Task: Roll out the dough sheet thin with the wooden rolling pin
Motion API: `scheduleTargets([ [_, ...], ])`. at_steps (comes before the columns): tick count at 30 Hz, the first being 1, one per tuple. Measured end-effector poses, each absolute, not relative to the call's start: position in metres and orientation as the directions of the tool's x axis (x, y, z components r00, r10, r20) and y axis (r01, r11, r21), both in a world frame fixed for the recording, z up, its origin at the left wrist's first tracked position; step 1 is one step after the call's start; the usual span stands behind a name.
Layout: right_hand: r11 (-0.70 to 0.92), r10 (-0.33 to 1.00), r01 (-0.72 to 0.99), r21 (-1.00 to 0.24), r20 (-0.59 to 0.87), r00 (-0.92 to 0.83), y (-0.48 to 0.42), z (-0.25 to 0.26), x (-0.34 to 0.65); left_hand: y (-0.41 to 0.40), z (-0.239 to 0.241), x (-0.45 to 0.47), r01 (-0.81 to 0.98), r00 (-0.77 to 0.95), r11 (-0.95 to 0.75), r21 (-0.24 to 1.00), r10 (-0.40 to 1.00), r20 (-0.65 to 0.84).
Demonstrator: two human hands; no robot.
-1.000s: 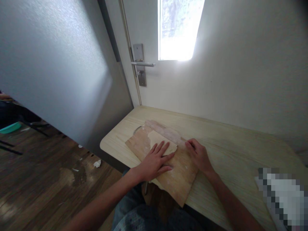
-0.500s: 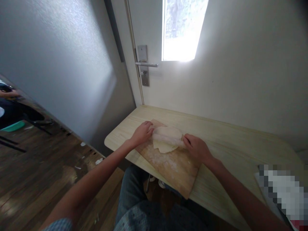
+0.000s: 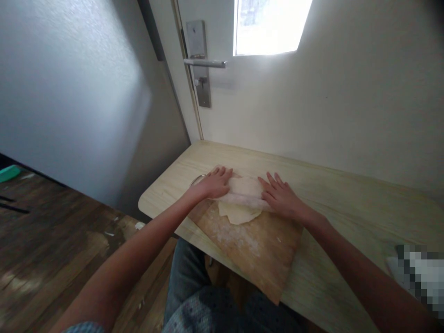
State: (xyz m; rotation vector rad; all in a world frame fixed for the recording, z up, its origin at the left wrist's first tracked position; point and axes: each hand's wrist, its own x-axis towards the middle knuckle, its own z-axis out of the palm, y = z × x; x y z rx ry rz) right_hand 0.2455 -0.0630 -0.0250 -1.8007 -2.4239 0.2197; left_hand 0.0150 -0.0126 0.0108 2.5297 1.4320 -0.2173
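Note:
A pale, flour-dusted rolling pin [image 3: 244, 200] lies across a thin sheet of dough [image 3: 239, 214] with an uneven edge. Flat on the pin's left end rests my left hand [image 3: 218, 183], its fingers stretched forward. My right hand [image 3: 278, 194] presses the other end with its palm, fingers spread and not wrapped round the pin. Beneath the dough is a wooden cutting board [image 3: 263, 254], streaked with white flour. The pin and both hands cover part of the dough.
The board sits on a light wood table [image 3: 333, 222], its near corner past the front edge. Behind stands a white door with a metal handle [image 3: 204, 63]. A grey panel [image 3: 86, 92] rises at left. A blurred, pixelated item [image 3: 421, 273] lies at right.
Both hands have gone from holding the pin's ends to lying flat on it with fingers stretched out. The view has tilted down and shifted slightly.

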Motion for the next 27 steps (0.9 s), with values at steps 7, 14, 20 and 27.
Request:
scheduleTargets([
  [7,0.31,0.949,0.929,-0.202,0.01,-0.315,-0.074,-0.023,0.243,-0.028,0.012,0.011,0.891,0.453,-0.43,0.147,0.861,-0.23],
  [14,0.375,0.927,0.906,-0.194,0.086,-0.365,-0.095,-0.021,0.241,-0.052,0.017,0.008,0.853,0.521,-0.519,0.049,0.848,-0.1],
  [20,0.394,0.916,0.909,-0.136,0.138,-0.377,-0.11,-0.013,0.234,-0.067,0.014,0.004,0.841,0.541,-0.541,0.006,0.841,0.02],
  [27,0.412,0.887,0.91,-0.039,0.244,-0.391,-0.123,-0.01,0.228,-0.083,0.005,0.002,0.839,0.541,-0.544,-0.026,0.827,0.152],
])
